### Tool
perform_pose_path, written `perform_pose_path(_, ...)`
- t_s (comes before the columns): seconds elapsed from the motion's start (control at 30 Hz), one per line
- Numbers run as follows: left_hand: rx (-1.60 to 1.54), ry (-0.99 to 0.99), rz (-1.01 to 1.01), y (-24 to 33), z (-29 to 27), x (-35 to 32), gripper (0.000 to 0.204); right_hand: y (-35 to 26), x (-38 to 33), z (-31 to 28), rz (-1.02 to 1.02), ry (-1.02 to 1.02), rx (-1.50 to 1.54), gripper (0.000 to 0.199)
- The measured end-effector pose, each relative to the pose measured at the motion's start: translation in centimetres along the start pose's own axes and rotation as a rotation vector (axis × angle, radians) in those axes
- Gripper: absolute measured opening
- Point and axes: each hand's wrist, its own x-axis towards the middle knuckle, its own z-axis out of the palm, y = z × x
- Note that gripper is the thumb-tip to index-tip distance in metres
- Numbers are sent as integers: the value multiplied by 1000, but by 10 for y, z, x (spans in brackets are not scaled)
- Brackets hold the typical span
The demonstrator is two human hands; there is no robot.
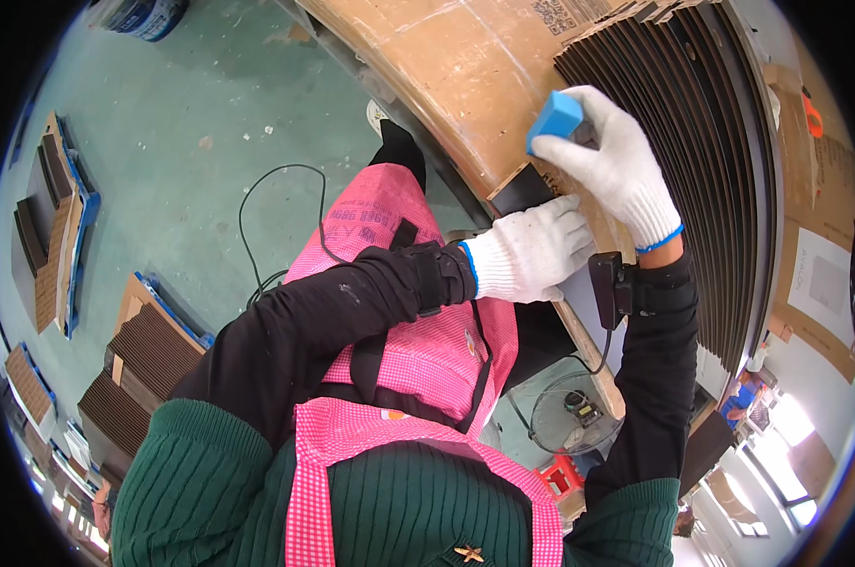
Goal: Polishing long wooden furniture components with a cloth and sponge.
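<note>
Your right hand (621,165): gripping blue block (557,115); left hand (533,249): on dark panel (520,192), grip unclear. Brown table (437,61), far; green floor (210,104), left.

Tilted blue block (556,115) near dark panel (524,189)

Black square code (552,15) on tan cardboard (446,71) left of stacked dark-brown panels (697,123), grey lettering (803,270) on white paper label (824,295) right, purple lettering (382,217) on pink cloth apron (418,352) farther left
</note>
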Motion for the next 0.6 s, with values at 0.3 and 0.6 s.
perform_pose_path(0.3,21,-12,25,-1,1,0,77,-9,-17,-12,-5,196,118,50)
perform_pose_path(0.6,84,-55,63,1,-10,2,80,65,-149,5,27,785,1209,47)
